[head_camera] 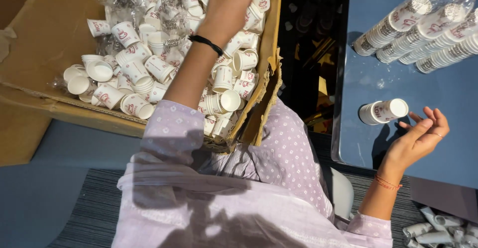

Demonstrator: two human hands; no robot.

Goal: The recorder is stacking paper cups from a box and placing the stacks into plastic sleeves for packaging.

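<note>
From the head view, the left hand reaches deep into the cardboard box, fingers curled among the loose paper cups; whether it grips one cannot be told. The right hand hovers open and empty, palm up, above the blue table, just beside a short cup stack lying on its side. Wrapped cup sleeves lie farther back.

cardboard box: matt brown, torn rough edge | loose cups: white matt paper, red print | wrapped cup stacks: paper under glossy crinkled clear plastic | table: smooth blue, slight sheen | sleeve: soft lilac cloth, dotted | floor mat: ribbed grey weave
</note>
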